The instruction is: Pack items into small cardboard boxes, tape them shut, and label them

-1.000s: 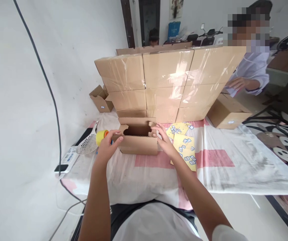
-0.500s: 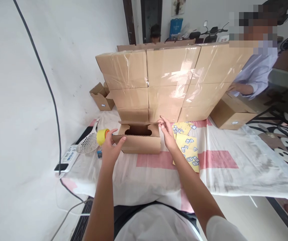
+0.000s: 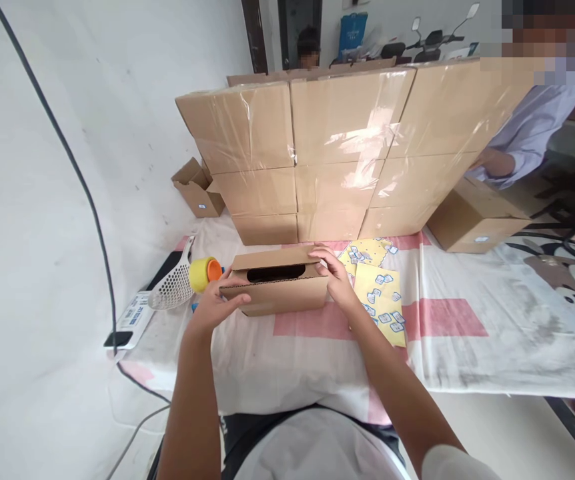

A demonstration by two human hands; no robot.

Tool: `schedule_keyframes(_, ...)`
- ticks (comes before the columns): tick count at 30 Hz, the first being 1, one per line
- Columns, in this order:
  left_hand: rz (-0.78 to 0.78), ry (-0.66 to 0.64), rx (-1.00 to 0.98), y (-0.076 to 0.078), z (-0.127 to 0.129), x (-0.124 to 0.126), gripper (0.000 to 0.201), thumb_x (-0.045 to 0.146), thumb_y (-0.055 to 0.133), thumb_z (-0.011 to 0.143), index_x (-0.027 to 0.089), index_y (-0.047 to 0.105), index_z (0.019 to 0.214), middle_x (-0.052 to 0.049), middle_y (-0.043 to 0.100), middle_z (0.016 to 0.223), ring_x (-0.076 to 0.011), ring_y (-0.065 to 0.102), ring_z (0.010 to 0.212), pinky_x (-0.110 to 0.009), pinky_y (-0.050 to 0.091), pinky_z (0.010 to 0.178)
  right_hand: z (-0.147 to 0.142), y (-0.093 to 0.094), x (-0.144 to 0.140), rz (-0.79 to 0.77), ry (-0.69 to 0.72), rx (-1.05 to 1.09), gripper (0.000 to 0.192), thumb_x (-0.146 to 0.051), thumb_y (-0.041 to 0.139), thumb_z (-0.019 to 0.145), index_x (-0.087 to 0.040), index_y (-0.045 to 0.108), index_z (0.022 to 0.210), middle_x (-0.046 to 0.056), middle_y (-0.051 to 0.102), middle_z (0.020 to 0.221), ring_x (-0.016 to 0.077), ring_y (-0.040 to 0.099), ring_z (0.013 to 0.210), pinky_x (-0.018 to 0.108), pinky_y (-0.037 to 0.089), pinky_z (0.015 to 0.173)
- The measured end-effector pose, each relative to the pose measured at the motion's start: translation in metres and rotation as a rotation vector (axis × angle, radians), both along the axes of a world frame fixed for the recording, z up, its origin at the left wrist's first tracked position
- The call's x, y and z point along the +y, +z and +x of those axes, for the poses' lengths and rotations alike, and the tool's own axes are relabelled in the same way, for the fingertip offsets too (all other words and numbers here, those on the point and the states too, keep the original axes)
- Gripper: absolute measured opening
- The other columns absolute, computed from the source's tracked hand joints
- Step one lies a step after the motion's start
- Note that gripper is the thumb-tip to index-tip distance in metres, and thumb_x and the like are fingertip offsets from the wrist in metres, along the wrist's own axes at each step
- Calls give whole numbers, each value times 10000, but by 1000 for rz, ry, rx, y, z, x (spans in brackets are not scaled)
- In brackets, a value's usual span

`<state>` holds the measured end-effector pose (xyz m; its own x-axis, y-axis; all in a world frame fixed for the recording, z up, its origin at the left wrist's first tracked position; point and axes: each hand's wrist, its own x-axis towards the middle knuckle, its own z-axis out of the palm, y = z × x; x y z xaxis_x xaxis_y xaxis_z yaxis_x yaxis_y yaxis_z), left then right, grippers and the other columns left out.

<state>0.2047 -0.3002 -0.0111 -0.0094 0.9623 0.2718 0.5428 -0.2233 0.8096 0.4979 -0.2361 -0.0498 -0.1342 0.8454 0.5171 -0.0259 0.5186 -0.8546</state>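
A small brown cardboard box (image 3: 282,298) stands in front of me, its long top flaps partly folded in with a dark gap between them. At its left end my left hand (image 3: 211,305) grips the front flap, thumb on the outer face and fingers behind the edge. My right hand (image 3: 335,275) holds the right end, with fingertips on the back flap. Just left of the box lies a roll of yellow tape (image 3: 199,275) with an orange core. Yellow sheets (image 3: 380,293) bearing small blue-edged labels lie right of my right hand.
Taped cardboard boxes (image 3: 340,133) form a stacked wall behind. A small open box (image 3: 197,190) stands at back left, a larger box (image 3: 477,217) at right near a co-worker's sleeve (image 3: 542,143). A white perforated scoop (image 3: 172,287) and white device (image 3: 135,320) lie left.
The box's back flap has folded down toward me, narrowing the opening. My right hand has moved from beside the flap onto it, while my left hand stays at the left end.
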Motion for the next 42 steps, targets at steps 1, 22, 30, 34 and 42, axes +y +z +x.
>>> schedule_keyframes(1,-14,-20,-24,-1,1,0,313,550,740,725,242,757,776,-79,730,853,-301,683,948,-444,541,907,-1,0,0,-17,16,21,217,-362,569,948,-326,694,1121,41,632,1248,248,464,1390,472,322,1203)
schedule_keyframes(22,302,379,483,4,64,-5,401,324,503,1000,273,612,1383,-102,394,1585,-333,277,1508,-541,201,1235,4,-4,-9,16,-8,-161,614,-444,569,867,-291,455,1450,81,409,1553,301,337,1484,499,313,1223)
schedule_keyframes(30,174,68,619,10,78,0,432,333,389,1043,323,578,1431,-15,623,1440,-268,534,1370,-530,163,1257,9,-4,-5,101,23,-275,421,-360,508,918,-281,554,1329,95,411,1499,305,386,1437,515,297,1224)
schedule_keyframes(34,150,11,688,7,73,-1,472,388,410,1033,283,538,1474,-26,536,1526,-285,448,1449,-515,255,1226,3,0,-9,64,51,-266,360,-316,459,932,-267,576,1269,73,354,1594,299,333,1488,536,253,1242)
schedule_keyframes(42,137,-36,699,8,69,-3,523,441,441,1020,273,491,1513,-51,465,1570,-289,397,1485,-530,268,1230,-10,-12,-13,125,-124,-209,411,-452,341,998,-265,609,1248,75,443,1569,304,414,1455,563,319,1211)
